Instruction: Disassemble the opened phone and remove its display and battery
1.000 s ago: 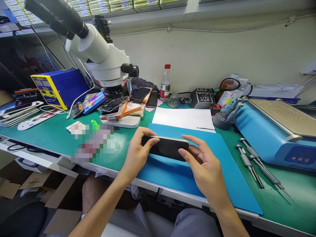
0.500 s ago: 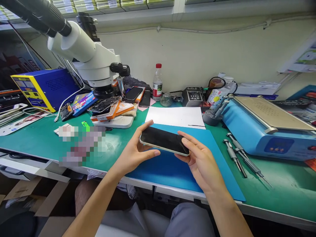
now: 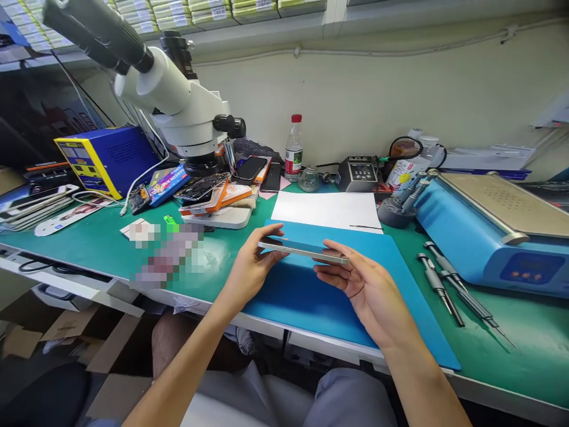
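A smartphone (image 3: 304, 249) with a silver frame is held level above the blue mat (image 3: 311, 308), its thin edge facing me. The dark screen shows only as a narrow strip with reflections. My left hand (image 3: 251, 267) grips the phone's left end, thumb below and fingers at the far side. At the right end, my right hand (image 3: 367, 284) holds it between the thumb and the fingers, some of them curled underneath. The phone's underside is hidden from view.
Two screwdrivers (image 3: 440, 289) lie right of the mat, beside a blue heating plate machine (image 3: 484, 231). White paper (image 3: 324, 207) lies behind the mat. A microscope (image 3: 178, 118) stands at the back left near stacked phones (image 3: 202, 188). A bottle (image 3: 293, 151) stands by the wall.
The phone has tipped from showing its black screen to nearly edge-on, both hands turning with it. The whole view has shifted, so the bench appears further right.
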{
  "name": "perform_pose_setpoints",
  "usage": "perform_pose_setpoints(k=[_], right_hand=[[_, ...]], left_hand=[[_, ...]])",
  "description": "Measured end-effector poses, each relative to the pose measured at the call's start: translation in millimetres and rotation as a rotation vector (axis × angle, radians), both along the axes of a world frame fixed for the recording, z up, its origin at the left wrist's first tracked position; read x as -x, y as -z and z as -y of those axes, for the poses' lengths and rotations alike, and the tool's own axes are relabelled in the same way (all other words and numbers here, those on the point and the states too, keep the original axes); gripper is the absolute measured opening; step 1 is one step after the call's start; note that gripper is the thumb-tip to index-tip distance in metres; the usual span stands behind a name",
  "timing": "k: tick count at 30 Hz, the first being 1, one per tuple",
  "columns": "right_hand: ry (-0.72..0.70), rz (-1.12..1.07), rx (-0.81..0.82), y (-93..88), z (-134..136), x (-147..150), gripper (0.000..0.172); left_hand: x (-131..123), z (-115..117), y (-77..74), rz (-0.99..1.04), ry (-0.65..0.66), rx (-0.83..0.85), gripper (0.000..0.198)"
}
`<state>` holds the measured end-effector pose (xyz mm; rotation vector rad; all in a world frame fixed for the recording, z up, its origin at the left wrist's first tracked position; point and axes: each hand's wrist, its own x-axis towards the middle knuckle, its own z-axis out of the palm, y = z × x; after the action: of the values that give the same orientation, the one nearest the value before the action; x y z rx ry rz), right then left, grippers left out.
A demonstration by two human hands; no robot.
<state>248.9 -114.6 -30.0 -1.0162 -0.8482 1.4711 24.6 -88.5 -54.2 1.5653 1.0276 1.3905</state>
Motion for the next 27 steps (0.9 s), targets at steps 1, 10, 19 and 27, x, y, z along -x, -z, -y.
perform_pose_setpoints(k=[1, 10, 19, 27], right_hand=[[0.001, 0.004, 0.001, -0.1, 0, 0, 0.043], [0.076, 0.018, 0.056, 1.7, -6, -2, 0.053], [-0.287, 0.247, -0.081, -2.2, 6, 10, 0.075], [-0.055, 0.725, -0.286, 7.4, 15, 8, 0.058]], left_hand=[[0, -1, 0.2, 0.0, 0.003, 0.009, 0.048], [-3, -10, 4.7, 0.091, 0.12, 0.123, 0.073], [1, -13, -5.9, 0.175, 0.283, 0.335, 0.055], [2, -49, -17.2, -0.142, 0.312, 0.313, 0.04]])
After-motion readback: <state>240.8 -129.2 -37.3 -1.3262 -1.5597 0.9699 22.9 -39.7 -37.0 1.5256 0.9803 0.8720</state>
